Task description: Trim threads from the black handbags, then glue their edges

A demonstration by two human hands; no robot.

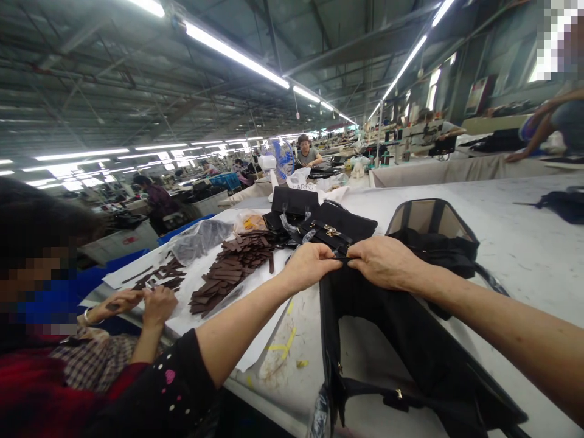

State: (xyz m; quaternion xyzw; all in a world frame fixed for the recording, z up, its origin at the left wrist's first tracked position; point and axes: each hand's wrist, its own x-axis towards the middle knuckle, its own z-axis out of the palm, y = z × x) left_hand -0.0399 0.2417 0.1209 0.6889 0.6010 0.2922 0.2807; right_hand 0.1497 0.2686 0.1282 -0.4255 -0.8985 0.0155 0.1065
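A black bag piece (pixel 392 340) with gold-coloured fittings and a plastic-wrapped handle lies spread across the table in front of me. At its far edge my left hand (pixel 314 263) pinches the black material between thumb and fingers. Close beside it, almost touching, my right hand (pixel 381 260) grips the same edge, fingers closed. Just beyond my hands are black handbags (pixel 335 228) with a gold clasp and wrapped handles. Another black bag part with a beige mesh-like panel (pixel 426 219) stands to the right of them.
Many brown strips (pixel 232 264) lie piled on white sheeting at left, by clear plastic (pixel 201 237). A co-worker's hands (pixel 157 304) handle small pieces at the table's left edge. A blue fan (pixel 283 159) stands beyond the table, and a dark cloth piece (pixel 563 204) lies far right.
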